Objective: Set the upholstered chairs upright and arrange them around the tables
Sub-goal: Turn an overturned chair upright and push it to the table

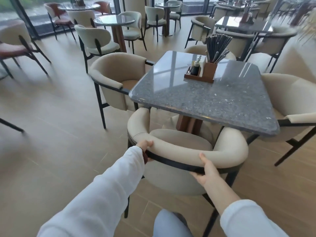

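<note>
Chair (181, 142) stands upright, front tucked under the near edge of the desk (205, 101). I have both hands on its curved back rail. Left hand (145, 147) wraps the pad at the left bend. Right hand (207, 171) has its thumb over the pad and fingers under the dark frame. I judge the spread grip is for steering it square. Left chair (116, 74) and right chair (290, 93) are already seated at the desk's sides.

Open floor (56, 134) on the left, plenty of room there. Ahead the table (205, 100) edge overhangs the near chair (179, 139), more chairs (116, 82) crowd both sides.
</note>
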Demonstrator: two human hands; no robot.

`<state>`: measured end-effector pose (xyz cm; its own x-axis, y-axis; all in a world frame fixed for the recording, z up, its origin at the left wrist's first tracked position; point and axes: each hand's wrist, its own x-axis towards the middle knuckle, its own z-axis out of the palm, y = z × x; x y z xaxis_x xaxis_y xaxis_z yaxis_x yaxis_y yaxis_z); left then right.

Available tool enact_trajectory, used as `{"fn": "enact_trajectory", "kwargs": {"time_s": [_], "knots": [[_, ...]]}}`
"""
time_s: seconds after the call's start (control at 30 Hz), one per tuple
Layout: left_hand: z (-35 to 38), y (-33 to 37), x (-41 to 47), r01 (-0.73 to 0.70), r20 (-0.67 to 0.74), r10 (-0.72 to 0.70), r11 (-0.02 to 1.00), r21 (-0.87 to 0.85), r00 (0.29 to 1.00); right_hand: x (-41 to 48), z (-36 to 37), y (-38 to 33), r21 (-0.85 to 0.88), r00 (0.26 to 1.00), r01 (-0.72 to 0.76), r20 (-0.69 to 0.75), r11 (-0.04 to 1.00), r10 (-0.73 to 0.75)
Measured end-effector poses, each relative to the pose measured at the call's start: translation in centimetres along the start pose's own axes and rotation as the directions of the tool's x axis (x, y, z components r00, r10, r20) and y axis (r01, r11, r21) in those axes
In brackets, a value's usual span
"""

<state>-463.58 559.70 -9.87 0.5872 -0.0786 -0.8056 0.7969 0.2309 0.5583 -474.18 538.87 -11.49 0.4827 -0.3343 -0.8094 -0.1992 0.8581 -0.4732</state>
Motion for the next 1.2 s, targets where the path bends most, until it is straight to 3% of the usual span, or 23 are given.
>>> {"fn": "enact_trajectory", "kwargs": {"time_s": [0.17,0.47,0.6,0.73,0.8,0.9,1.0,1.13,1.2], "knots": [[-1.5,-1.0,0.7,0.030,0.049,-0.035,0.996,0.088,0.998,-1.0,-0.9,1.9,-0.032,1.000,0.003,0.004,0.999,-0.003],[-6.4,-5.8,1.2,0.158,0.051,-0.169,0.973,0.168,0.984,-2.3,-4.5,7.0,-0.129,0.979,0.077,-0.177,0.989,-0.099],[-7.1,-7.2,1.0,0.092,0.097,-0.121,0.961,0.262,0.988,-2.3,-5.4,7.9,-0.113,0.984,0.045,-0.167,0.993,-0.064],[-8.1,-7.9,0.7,0.142,0.056,-0.171,0.931,0.336,0.984,-2.5,-6.3,8.2,-0.099,0.989,-0.005,-0.147,0.995,-0.009],[-8.7,-8.6,0.5,0.132,0.027,-0.155,0.912,0.389,0.988,-2.6,-7.1,8.8,-0.089,0.989,-0.017,-0.151,0.996,0.003],[-9.1,-10.2,0.2,0.129,-0.022,-0.129,0.948,0.289,0.991,-2.9,-8.6,10.4,-0.090,0.992,-0.019,-0.128,0.996,0.007],[-9.3,-11.3,-1.5,0.126,-0.029,-0.123,0.946,0.298,0.992,-3.4,-10.0,11.5,-0.090,0.996,-0.023,-0.090,0.996,0.015],[-10.0,-13.0,-2.6,-0.030,-0.007,0.040,0.854,0.520,0.999,-3.4,-11.8,13.0,-0.123,0.994,-0.043,-0.102,0.992,0.030],[-10.5,-13.9,-2.9,0.012,-0.076,0.045,0.787,0.617,0.996,-3.1,-12.7,13.9,-0.128,0.996,-0.027,-0.084,0.991,0.016]]}}
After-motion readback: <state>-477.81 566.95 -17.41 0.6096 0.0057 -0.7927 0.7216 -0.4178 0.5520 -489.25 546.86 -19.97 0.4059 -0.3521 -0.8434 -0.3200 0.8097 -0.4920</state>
